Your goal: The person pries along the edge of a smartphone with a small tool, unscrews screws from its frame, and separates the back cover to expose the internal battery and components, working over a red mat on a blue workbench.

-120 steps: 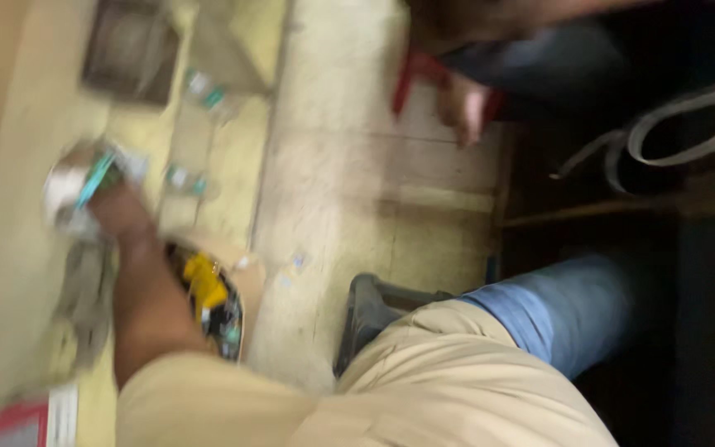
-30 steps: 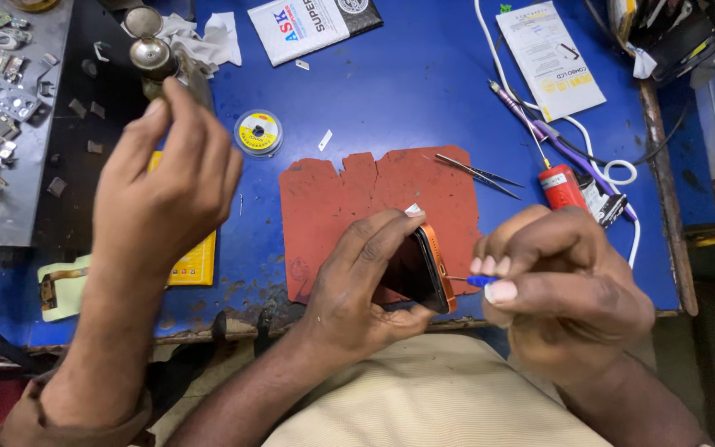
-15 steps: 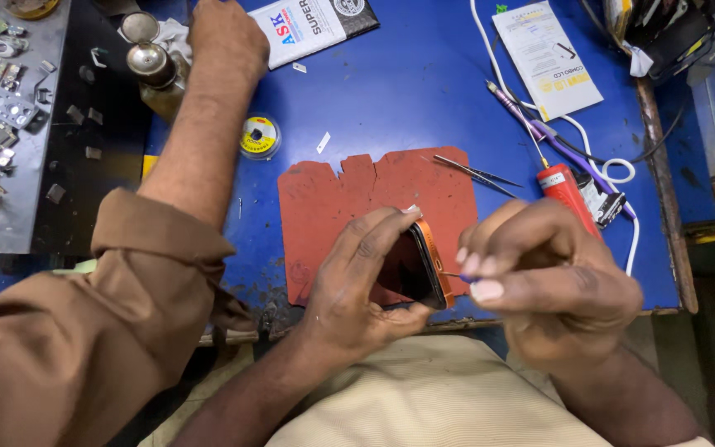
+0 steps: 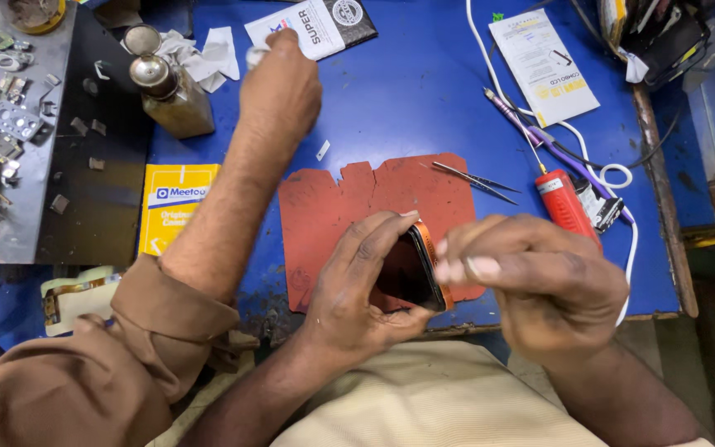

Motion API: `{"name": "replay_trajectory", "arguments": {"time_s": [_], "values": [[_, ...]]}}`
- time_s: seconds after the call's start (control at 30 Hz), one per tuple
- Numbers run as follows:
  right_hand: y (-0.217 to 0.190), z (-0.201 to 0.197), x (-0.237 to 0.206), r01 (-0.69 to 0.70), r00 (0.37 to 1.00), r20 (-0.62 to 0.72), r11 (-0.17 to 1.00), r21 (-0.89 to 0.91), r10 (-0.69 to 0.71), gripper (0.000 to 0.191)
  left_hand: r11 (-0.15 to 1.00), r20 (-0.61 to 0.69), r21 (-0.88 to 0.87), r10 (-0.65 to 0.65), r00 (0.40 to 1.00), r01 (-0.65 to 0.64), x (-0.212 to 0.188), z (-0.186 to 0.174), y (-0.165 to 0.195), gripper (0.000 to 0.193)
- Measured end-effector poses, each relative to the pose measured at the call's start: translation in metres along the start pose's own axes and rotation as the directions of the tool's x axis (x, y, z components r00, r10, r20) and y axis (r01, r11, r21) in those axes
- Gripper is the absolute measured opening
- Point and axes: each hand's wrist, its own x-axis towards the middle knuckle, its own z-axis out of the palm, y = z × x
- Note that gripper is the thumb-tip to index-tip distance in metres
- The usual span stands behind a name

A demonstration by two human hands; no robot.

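My left hand grips a dark phone with an orange rim, holding it on edge over the near side of a red mat. My right hand is pinched shut right against the phone's orange edge; the thin tool in its fingertips is hidden by blurred fingers. Another person's hand reaches from the left across the blue table, with something small and white at its fingertips. That person's brown sleeve fills the lower left.
A metal-capped bottle and crumpled tissue stand at the top left. Tweezers lie on the mat, next to a red-handled tool and a white cable. There are also a yellow packet, a paper leaflet and a grey tray of small parts.
The other person's arm has reached farther across the table, past the bottle toward the top. My right hand has closed in on the phone's edge. My left hand keeps the phone still.
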Motion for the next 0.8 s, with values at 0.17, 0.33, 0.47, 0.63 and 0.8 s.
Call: {"name": "replay_trajectory", "arguments": {"time_s": [0.17,0.33,0.47,0.63,0.8], "values": [[0.0016,-0.0001,0.0008,0.018,1.000,-0.009,0.999,-0.036,-0.018,0.033,1.000,-0.004,0.004,0.014,1.000,-0.014,0.0000,0.0000,0.0001,0.091],[0.0035,0.0003,-0.0027,0.036,0.999,-0.019,0.995,-0.090,-0.038,0.035,1.000,0.005,0.003,0.005,1.000,-0.005,-0.0002,-0.0004,-0.0002,0.092],[0.0055,-0.0008,-0.0044,0.040,0.999,0.020,0.980,-0.193,-0.037,0.036,0.999,0.026,-0.013,-0.036,0.999,0.037,-0.0001,-0.0004,-0.0006,0.092],[0.0068,-0.0011,-0.0024,0.026,0.999,-0.015,0.991,-0.133,-0.028,0.035,1.000,-0.008,0.006,-0.001,1.000,0.001,0.0003,0.0011,-0.0008,0.092],[0.0043,-0.0016,-0.0020,0.027,0.999,-0.018,0.991,-0.128,-0.029,0.037,1.000,0.002,-0.009,-0.023,1.000,0.023,0.0013,0.0015,-0.0013,0.093]]}}
